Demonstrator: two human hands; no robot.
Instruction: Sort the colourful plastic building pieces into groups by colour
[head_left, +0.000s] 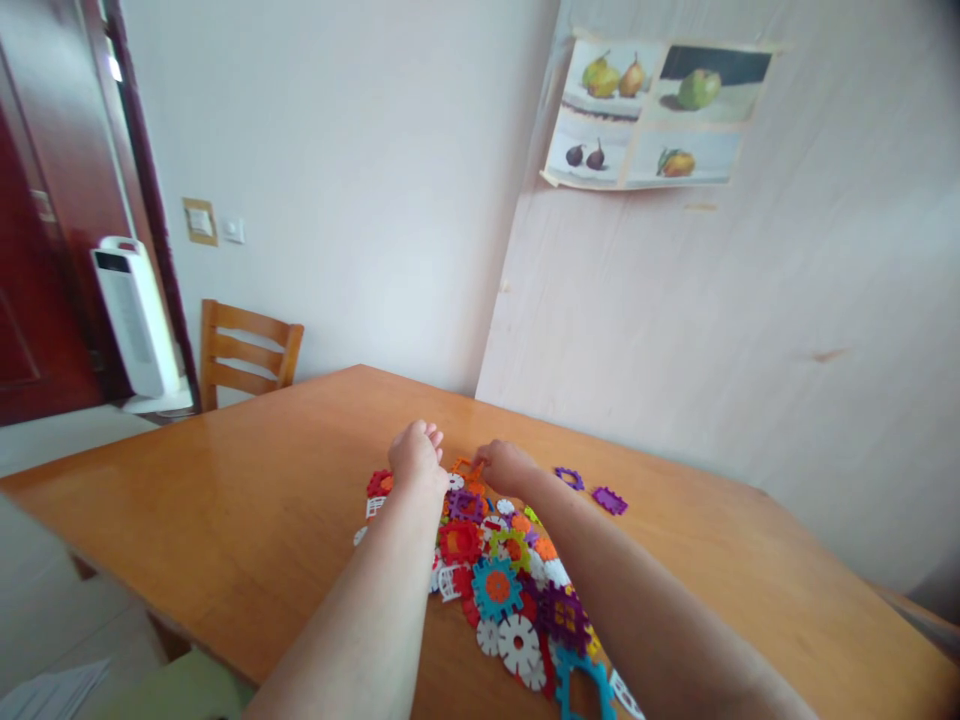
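Note:
A heap of colourful plastic building pieces [459, 541] lies on the wooden table beneath and between my forearms. My left hand [418, 456] is over the far left side of the heap, its fingers curled in; whatever they may hold is hidden. At the far end, my right hand [507, 468] pinches the edge of an orange square frame piece [466, 467]. Closer to me are a teal square piece [496, 589] with an orange disc in it, a white notched disc [518, 643], a dark purple window piece [564, 616] and a teal frame [584, 680].
Two purple pieces [609, 500] lie apart from the heap, right of my right hand. The wooden table [300, 470] reaches the wall. A wooden chair [251, 348] stands at the far left, with a white upright appliance [136, 318] behind it near the door.

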